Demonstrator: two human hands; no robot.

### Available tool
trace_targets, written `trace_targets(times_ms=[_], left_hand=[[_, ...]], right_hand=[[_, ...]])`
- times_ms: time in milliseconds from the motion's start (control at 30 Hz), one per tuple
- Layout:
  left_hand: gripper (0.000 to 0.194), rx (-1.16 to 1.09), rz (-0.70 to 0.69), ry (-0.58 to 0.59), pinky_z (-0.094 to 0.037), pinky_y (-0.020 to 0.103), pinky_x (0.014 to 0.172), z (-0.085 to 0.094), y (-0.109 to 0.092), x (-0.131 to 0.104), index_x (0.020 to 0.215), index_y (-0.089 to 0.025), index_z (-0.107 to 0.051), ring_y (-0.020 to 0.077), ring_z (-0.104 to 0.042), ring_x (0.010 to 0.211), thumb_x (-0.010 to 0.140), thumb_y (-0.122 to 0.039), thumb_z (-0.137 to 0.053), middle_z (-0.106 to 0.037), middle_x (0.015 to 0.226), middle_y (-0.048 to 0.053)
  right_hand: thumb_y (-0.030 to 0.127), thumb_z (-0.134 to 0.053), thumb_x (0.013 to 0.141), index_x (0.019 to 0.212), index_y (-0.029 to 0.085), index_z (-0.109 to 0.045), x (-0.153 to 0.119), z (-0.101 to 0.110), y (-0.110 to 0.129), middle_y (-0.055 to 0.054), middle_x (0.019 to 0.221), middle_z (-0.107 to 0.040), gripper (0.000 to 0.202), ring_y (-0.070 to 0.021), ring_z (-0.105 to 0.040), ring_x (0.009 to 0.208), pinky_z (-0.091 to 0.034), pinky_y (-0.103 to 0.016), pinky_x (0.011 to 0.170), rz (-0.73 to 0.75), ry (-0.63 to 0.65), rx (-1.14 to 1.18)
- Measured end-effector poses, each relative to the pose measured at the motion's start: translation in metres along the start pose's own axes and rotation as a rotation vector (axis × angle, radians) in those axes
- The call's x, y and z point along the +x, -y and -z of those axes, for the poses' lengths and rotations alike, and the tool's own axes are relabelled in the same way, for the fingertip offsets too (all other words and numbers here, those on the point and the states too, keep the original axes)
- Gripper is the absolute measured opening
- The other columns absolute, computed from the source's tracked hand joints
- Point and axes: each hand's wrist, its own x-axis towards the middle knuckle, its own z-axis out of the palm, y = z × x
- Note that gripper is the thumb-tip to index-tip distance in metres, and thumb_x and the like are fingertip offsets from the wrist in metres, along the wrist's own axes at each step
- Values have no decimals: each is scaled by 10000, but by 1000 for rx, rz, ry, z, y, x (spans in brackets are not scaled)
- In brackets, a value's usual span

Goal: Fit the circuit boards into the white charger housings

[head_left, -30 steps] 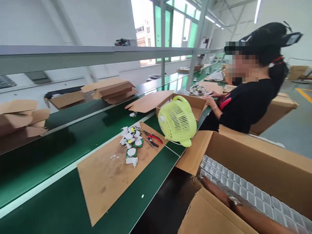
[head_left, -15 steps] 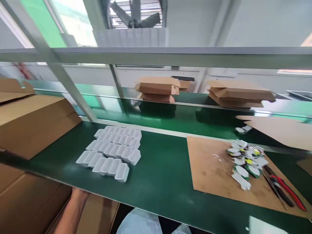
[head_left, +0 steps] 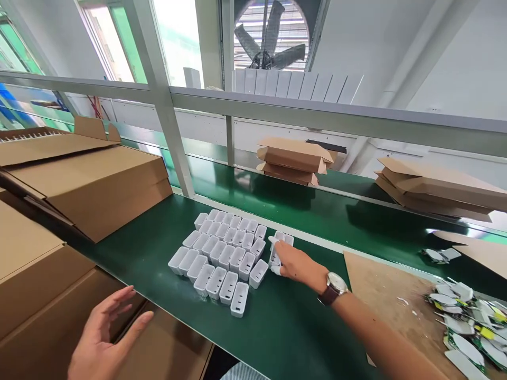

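In the centre of the frame, the right hand (head_left: 295,264) has its grip closed around a few white plastic trays (head_left: 274,257), beside rows of matching trays (head_left: 227,256) on the worktop (head_left: 293,327). At lower left, the left hand (head_left: 103,335) is wide and empty. Shifting the held group seems to call for even pressure.

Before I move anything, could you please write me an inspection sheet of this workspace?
Surface: green worktop, with a stained brown sheet at right.
Job's things: small white cases in uneven rows, open sides up.
Clutter: pile of circuit parts on the sheet; white scraps beside it.
Left hand: open, held off the near edge, holding nothing.
Right hand: fingers around a few cases beside the rows.
Cables: nothing seen on the worktop.
Surroundings: cardboard boxes at left; wall fan behind.
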Motion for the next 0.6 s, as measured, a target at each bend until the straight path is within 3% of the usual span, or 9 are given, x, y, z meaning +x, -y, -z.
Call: trace_targets(times_ms=[100, 233, 300, 400, 500, 600], left_hand=[[974, 157, -93, 139, -496, 670, 1094, -24, -12, 16, 1474, -314, -468, 444, -563, 1326, 653, -757, -750, -463, 1555, 114], [1092, 316, -321, 239, -317, 712, 1194, -48, -20, 25, 1629, -344, -216, 471, -307, 1525, 737, -703, -733, -248, 1696, 132], [1147, 342, -362, 274, -312, 718, 1187, -57, -20, 25, 1648, -362, -112, 479, -241, 1551, 748, -673, -751, -185, 1717, 135], [1236, 309, -335, 320, -349, 700, 1179, -70, -20, 26, 1649, -388, 12, 476, -205, 1567, 740, -652, -783, -120, 1728, 124], [1277, 258, -307, 369, -383, 653, 1189, -78, -21, 34, 1646, -401, 36, 458, -202, 1575, 722, -625, -817, -94, 1727, 109], [1241, 235, -285, 389, -388, 621, 1203, -74, -19, 46, 1648, -405, 2, 435, -193, 1586, 739, -608, -818, -88, 1731, 97]], right_hand=[[66, -602, 811, 1119, 150, -566, 16, 5, -2, -139, 1159, -634, 321, -268, -629, 968, -540, -367, 807, -6, -16, -18], [81, -630, 839, 1128, 189, -585, -12, -1, 10, -171, 1397, -558, 312, -336, -547, 1269, -508, -460, 996, 43, -179, -36], [192, -650, 903, 1081, 226, -600, -35, -19, 21, -111, 1234, -657, 188, -275, -648, 1088, -548, -389, 890, 137, -236, 77], [323, -710, 882, 898, 252, -589, -50, -63, 39, -17, 873, -689, 141, -192, -639, 685, -484, -298, 604, 278, -150, 150], [287, -706, 814, 798, 236, -545, -37, -105, 57, -16, 760, -660, 170, -196, -598, 594, -398, -309, 518, 356, -184, 53], [308, -640, 828, 857, 249, -556, -16, -125, 73, -20, 773, -676, 107, -212, -601, 566, -374, -326, 462, 317, -231, 32]])
